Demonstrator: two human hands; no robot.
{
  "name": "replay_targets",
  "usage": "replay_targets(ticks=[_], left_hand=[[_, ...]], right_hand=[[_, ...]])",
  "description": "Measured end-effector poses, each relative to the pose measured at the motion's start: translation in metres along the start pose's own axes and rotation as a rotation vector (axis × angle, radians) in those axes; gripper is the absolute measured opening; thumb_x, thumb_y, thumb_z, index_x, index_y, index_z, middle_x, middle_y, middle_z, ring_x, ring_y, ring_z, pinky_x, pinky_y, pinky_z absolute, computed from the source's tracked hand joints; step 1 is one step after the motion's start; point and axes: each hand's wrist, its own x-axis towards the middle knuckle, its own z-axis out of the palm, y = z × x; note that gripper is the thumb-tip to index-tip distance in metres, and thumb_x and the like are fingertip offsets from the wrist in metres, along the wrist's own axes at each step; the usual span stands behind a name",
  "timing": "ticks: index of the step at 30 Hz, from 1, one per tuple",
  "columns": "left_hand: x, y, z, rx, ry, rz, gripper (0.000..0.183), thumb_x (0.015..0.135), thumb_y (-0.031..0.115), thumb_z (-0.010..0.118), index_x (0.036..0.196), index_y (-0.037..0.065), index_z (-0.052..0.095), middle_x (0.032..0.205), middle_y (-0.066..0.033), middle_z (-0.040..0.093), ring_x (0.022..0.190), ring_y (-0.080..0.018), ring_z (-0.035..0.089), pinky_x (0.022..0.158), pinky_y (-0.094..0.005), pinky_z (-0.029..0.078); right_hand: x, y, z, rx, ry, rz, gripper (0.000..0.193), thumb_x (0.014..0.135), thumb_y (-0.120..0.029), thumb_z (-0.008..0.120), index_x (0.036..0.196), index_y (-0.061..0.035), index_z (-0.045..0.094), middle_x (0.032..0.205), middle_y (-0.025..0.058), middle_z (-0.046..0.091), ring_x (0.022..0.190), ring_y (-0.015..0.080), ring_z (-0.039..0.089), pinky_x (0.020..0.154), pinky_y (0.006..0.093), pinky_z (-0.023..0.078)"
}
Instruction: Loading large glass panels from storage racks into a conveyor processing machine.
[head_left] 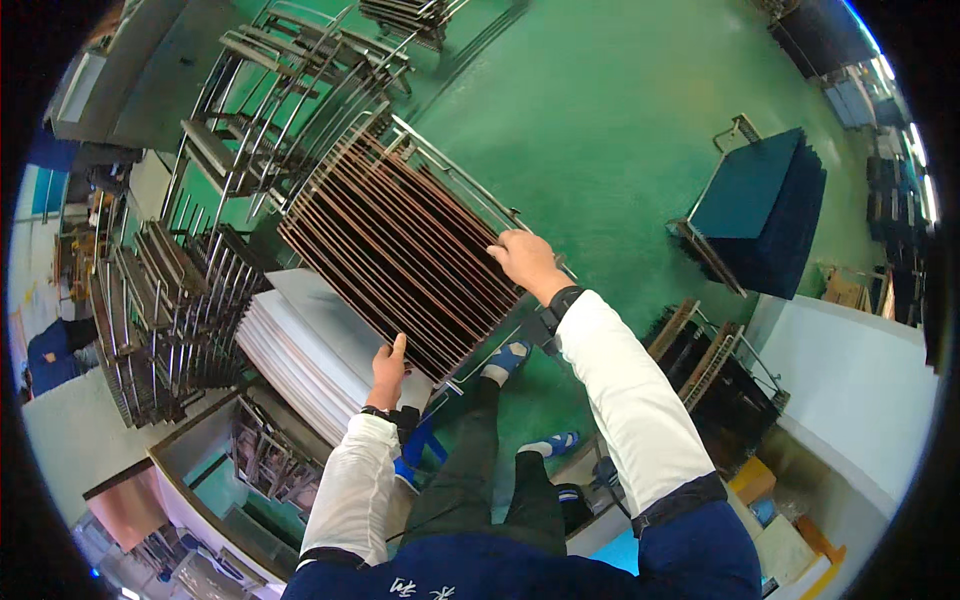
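In front of me a metal rack holds a row of thin dark panels with copper-brown edges, standing side by side with narrow gaps. My right hand is at the right side of the row, its fingers curled over the edge of a panel there. At the near left side, my left hand is against the outermost panel, with its thumb stretched out and its other fingers partly hidden. Just left of it leans a stack of large white sheets.
Empty-looking metal racks crowd the left, with more frames farther back. A cart of dark blue sheets stands on the green floor at right. Nearer on the right are a dark panel rack and a white partition.
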Motion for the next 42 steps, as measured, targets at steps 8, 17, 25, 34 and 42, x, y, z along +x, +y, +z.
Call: replay_targets(ticks=[8, 17, 25, 34, 42], left_hand=[[-0.005, 0.006, 0.003, -0.030, -0.028, 0.023, 0.048, 0.090, 0.048, 0.063, 0.105, 0.003, 0.058, 0.085, -0.0042, 0.057, 0.068, -0.0144, 0.053, 0.059, -0.0312, 0.049], [-0.008, 0.008, 0.002, -0.136, -0.027, 0.052, 0.045, 0.090, 0.041, 0.066, 0.105, -0.001, 0.060, 0.081, -0.0040, 0.058, 0.068, -0.0133, 0.052, 0.055, -0.0307, 0.045], [-0.013, 0.009, 0.008, -0.085, 0.042, 0.037, 0.048, 0.090, 0.042, 0.066, 0.111, -0.001, 0.058, 0.090, -0.0067, 0.061, 0.072, -0.0134, 0.055, 0.057, -0.0303, 0.047], [-0.010, 0.007, -0.001, -0.138, -0.199, 0.025, 0.059, 0.089, 0.048, 0.063, 0.123, 0.001, 0.052, 0.100, -0.0051, 0.062, 0.074, -0.0164, 0.057, 0.060, -0.0319, 0.049], [-0.028, -0.001, -0.032, 0.002, 0.040, 0.125, 0.050, 0.081, 0.046, 0.074, 0.076, 0.003, 0.049, 0.064, -0.0049, 0.052, 0.048, -0.0149, 0.047, 0.039, -0.0304, 0.037]], right_hand=[[0.012, 0.030, 0.012, 0.162, -0.124, 0.138, 0.043, 0.084, -0.044, 0.064, 0.092, -0.0017, 0.071, 0.091, 0.0207, 0.067, 0.087, 0.0391, 0.063, 0.078, 0.0464, 0.049], [0.019, 0.029, 0.026, -0.039, -0.093, -0.023, 0.028, 0.089, -0.027, 0.058, 0.079, -0.0012, 0.061, 0.083, 0.0190, 0.065, 0.082, 0.0401, 0.062, 0.071, 0.0498, 0.049], [0.025, 0.001, 0.025, -0.205, -0.048, -0.190, 0.012, 0.082, -0.015, 0.058, 0.077, -0.0043, 0.061, 0.076, 0.0177, 0.065, 0.071, 0.0373, 0.065, 0.065, 0.0471, 0.052], [-0.028, -0.062, -0.110, -0.099, 0.109, -0.283, 0.010, 0.074, -0.013, 0.058, 0.071, -0.0038, 0.060, 0.072, 0.0173, 0.065, 0.069, 0.0335, 0.066, 0.061, 0.0428, 0.053], [-0.179, -0.092, -0.250, 0.166, 0.342, -0.189, 0.018, 0.085, -0.017, 0.061, 0.075, -0.0023, 0.056, 0.068, 0.0143, 0.057, 0.066, 0.0342, 0.060, 0.058, 0.0430, 0.047]])
